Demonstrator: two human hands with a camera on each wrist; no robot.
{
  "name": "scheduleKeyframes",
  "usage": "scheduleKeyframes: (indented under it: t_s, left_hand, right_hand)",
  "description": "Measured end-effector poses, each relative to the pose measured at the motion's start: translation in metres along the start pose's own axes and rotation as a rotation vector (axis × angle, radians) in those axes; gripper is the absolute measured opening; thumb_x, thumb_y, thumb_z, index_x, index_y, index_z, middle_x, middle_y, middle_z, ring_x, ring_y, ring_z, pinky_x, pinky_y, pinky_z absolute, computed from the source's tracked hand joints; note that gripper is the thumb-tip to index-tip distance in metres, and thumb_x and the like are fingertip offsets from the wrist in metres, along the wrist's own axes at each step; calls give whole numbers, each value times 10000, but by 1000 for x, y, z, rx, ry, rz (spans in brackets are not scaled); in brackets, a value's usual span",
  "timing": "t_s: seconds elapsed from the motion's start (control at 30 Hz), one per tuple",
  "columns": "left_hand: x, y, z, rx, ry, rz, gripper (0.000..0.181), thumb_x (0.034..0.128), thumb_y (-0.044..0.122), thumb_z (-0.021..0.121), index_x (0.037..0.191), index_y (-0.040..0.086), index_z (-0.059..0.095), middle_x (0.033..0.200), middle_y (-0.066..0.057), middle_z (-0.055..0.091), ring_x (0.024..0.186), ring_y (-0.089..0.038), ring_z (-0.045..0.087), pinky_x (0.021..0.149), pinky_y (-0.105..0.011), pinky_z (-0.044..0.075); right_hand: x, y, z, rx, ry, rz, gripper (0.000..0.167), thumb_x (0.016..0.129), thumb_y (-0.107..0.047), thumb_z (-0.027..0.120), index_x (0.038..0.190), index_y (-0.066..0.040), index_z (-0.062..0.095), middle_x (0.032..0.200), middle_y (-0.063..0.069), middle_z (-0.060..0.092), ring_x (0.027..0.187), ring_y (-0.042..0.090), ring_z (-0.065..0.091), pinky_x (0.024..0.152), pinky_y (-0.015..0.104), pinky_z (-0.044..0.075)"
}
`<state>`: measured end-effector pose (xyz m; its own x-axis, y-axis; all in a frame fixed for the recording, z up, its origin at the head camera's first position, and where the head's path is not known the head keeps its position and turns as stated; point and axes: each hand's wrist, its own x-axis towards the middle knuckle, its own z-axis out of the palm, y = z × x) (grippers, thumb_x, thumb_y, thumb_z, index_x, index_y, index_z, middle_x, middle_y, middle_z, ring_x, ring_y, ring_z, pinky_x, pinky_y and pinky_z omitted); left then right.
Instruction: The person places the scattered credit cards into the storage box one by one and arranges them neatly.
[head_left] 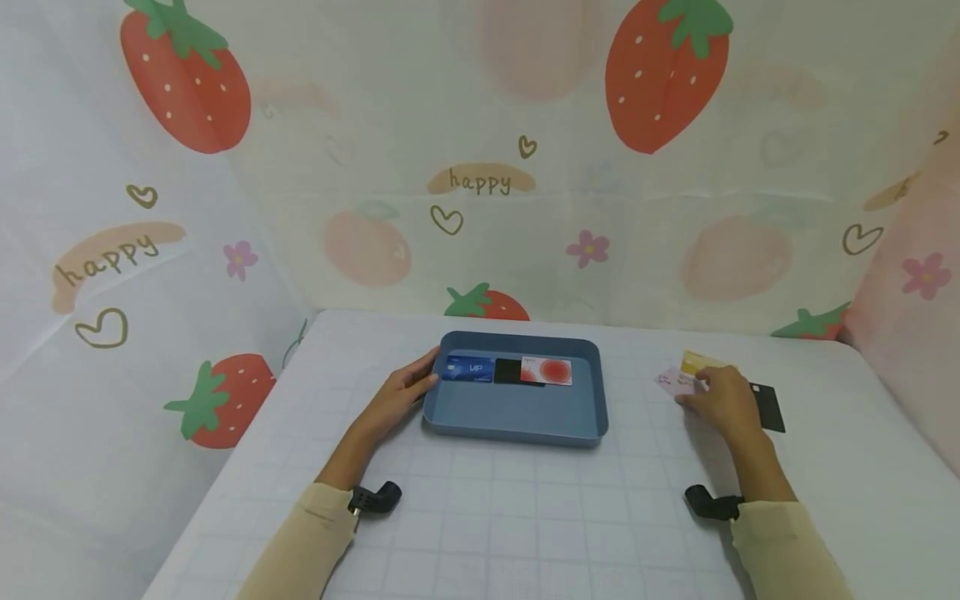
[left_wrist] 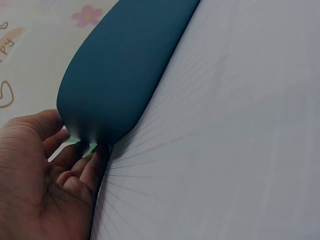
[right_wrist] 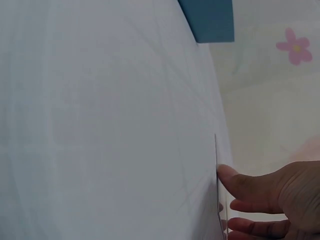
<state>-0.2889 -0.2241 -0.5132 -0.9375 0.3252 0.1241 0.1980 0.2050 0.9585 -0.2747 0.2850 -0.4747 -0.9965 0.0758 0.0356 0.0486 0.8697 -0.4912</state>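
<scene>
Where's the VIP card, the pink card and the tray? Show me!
VIP card (head_left: pixel 468 369), head view: middle of its face.
Pink card (head_left: pixel 672 382), head view: its uncovered left part.
Tray (head_left: pixel 510 412), head view: bare part of its floor.

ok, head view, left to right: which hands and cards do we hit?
left hand → VIP card → red-dot card → pink card → right hand → black card on the table

Strawberry-printed sheeting (head_left: pixel 375 108), perhaps fabric, hangs behind and beside a white table (head_left: pixel 525 517), faintly gridded.
</scene>
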Motion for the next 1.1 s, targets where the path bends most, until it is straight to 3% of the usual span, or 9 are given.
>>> scheduleKeyframes:
  t_s: [0.43, 0.67, 0.97, 1.1]
  left_hand:
    - [-2, 1, 0, 4, 5, -3, 563, 1071, 186, 534, 1586, 84, 331, 1643, -104, 295, 1522, -256, 251, 1235, -429, 217]
    - [-1, 0, 0, 5, 5, -3, 574, 1070, 207, 538, 1588, 83, 326, 1643, -93, 296, 1522, -250, 249, 1237, -427, 211]
    - [1, 0, 0, -15, -6, 1, 565, 1075, 152, 518, 1590, 62, 303, 1647, -126, 272, 1526, -280, 231, 1232, -445, 209]
    - [1, 0, 0, -21, -6, 8, 564, 1077, 115, 500, 1590, 33, 280, 1647, -159, 251, 1528, -312, 211, 1230, -470, 195]
  right_hand:
    - [0, -3, -2, -8, -44, 73, 479, 893, -125, 770, 1262, 119, 586, 1186, 346, 611, 1049, 481, 569, 880, 613, 483]
    - [-1, -4, -4, 3, -40, 71, 552, 868, -126, 800, 1292, 126, 551, 1167, 351, 605, 1004, 470, 566, 842, 597, 485]
    - [-1, -6, -3, 40, -8, 75, 719, 833, -82, 826, 1387, 181, 450, 1247, 398, 540, 1137, 526, 515, 970, 659, 430]
    - [-3, -6, -6, 19, -15, 80, 665, 833, -119, 833, 1344, 162, 514, 1261, 390, 556, 1106, 512, 543, 890, 629, 469]
